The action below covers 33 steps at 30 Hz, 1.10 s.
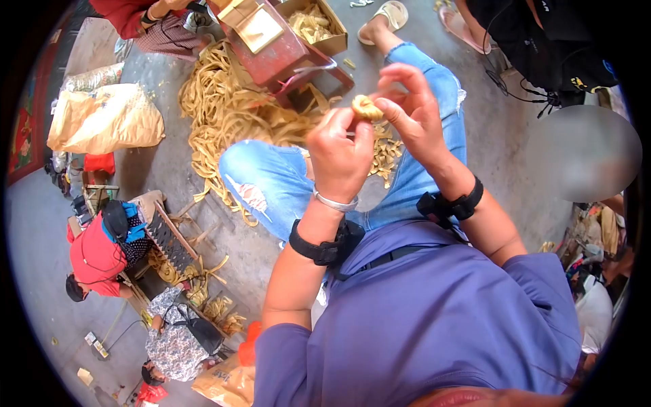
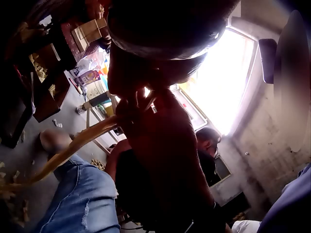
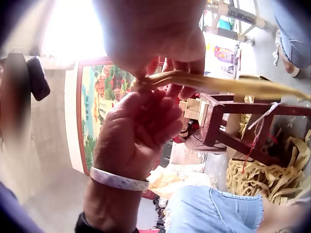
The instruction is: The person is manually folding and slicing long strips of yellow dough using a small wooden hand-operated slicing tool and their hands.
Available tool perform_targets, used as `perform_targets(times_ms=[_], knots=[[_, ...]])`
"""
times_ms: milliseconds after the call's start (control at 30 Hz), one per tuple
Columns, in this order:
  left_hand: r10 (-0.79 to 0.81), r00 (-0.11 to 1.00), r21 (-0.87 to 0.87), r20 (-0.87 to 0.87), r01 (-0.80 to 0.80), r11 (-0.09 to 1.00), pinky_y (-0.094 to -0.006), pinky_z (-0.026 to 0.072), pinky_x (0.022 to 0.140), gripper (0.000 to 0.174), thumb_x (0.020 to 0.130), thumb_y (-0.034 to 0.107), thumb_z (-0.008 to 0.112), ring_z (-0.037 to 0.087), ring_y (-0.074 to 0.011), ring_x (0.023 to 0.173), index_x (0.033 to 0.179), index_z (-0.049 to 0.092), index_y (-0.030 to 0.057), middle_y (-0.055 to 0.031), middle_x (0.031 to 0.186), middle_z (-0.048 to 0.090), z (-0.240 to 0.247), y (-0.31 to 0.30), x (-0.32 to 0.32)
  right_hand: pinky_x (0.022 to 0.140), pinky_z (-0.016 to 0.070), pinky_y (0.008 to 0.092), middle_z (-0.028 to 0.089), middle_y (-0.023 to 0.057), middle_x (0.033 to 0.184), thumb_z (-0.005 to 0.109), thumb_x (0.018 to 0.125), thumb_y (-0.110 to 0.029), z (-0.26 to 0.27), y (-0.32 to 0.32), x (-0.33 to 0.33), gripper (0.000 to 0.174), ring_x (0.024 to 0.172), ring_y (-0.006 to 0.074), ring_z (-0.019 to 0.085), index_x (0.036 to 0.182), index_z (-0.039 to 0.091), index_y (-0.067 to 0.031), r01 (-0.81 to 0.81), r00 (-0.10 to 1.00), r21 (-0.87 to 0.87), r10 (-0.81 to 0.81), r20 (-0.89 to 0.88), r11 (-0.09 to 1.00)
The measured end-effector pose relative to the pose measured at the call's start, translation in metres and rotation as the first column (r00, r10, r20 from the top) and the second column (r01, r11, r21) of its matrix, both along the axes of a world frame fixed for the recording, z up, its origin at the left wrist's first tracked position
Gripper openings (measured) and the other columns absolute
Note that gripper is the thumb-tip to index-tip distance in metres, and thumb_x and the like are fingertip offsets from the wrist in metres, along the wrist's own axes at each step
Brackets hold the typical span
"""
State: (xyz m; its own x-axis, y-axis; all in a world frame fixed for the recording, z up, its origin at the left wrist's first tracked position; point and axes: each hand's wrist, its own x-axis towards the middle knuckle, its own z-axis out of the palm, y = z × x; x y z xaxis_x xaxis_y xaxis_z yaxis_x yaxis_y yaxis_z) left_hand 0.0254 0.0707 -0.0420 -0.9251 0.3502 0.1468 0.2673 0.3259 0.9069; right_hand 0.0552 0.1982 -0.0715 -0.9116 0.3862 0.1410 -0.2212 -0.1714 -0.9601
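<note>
A tan flat strip is wound into a small knot (image 1: 367,107) between both hands, in front of the chest. My left hand (image 1: 341,156), with a light bracelet at the wrist, pinches the knot between thumb and curled fingers. From the other side my right hand (image 1: 418,119) holds it, thumb against its edge and fingers bent above, slightly blurred. A long tail of the strip (image 3: 228,86) stretches away from the knot in the right wrist view. The left wrist view shows this tail (image 2: 73,145) too, while the backlit hands there are dark.
Loose tan strips (image 1: 224,115) lie heaped on the floor beyond the knees. Small knotted pieces (image 1: 385,154) show beside the thigh. A red bench (image 1: 271,57) and a cardboard box (image 1: 332,44) stand ahead. Other people (image 1: 102,254) sit at the left.
</note>
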Motion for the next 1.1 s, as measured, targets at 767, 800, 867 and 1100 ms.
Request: perform_targets(times_ms=[767,800,867,1100], knots=[[-0.117,0.960,0.139,0.254,0.083,0.987,-0.0183,0.0433,0.053,0.025,0.078,0.005,0.074,0.057,-0.0052,0.062,0.101,0.068,-0.0003,-0.0008,0.071,0.060,0.021,-0.059,-0.046,0.058,0.0442,0.0242,0.064,0.0048,0.073,0.067,0.082,-0.006,0.024,0.015,-0.025,0.012,0.066,0.0083,0.057,0.092,0.070,-0.0003,-0.302,0.951,0.374,0.249,0.183,0.877],[-0.135,0.979,0.059,0.153,0.128,0.990,-0.0193,0.0419,0.051,0.017,0.081,0.006,0.071,0.056,-0.0055,0.059,0.096,0.069,-0.0005,-0.0006,0.067,0.059,0.016,-0.065,-0.049,0.057,0.0438,0.0245,0.064,0.0049,0.073,0.067,0.083,-0.007,0.026,0.015,-0.026,0.012,0.065,0.0085,0.057,0.092,0.070,-0.0010,-0.317,0.947,0.436,0.262,0.184,0.842],[-0.127,0.985,0.011,0.120,0.127,0.992,-0.0204,0.0433,0.051,0.012,0.086,0.009,0.066,0.057,-0.0079,0.057,0.088,0.069,-0.0018,-0.0029,0.066,0.059,0.009,-0.074,-0.053,0.054,0.0418,0.0245,0.063,0.0051,0.071,0.068,0.083,-0.010,0.021,0.019,-0.030,0.012,0.061,0.0087,0.055,0.092,0.071,-0.0036,-0.347,0.938,0.513,0.285,0.197,0.785],[-0.284,0.709,0.560,0.645,-0.186,0.807,-0.0334,0.0578,0.070,0.039,0.095,0.026,0.052,0.068,-0.0251,0.074,0.117,0.053,-0.0059,-0.0181,0.093,0.066,-0.013,-0.080,-0.079,0.056,0.0429,0.0228,0.064,0.0046,0.070,0.068,0.084,-0.009,0.010,0.020,-0.049,0.012,0.064,0.0076,0.057,0.090,0.070,0.0007,-0.387,0.913,0.344,0.304,0.272,0.855]])
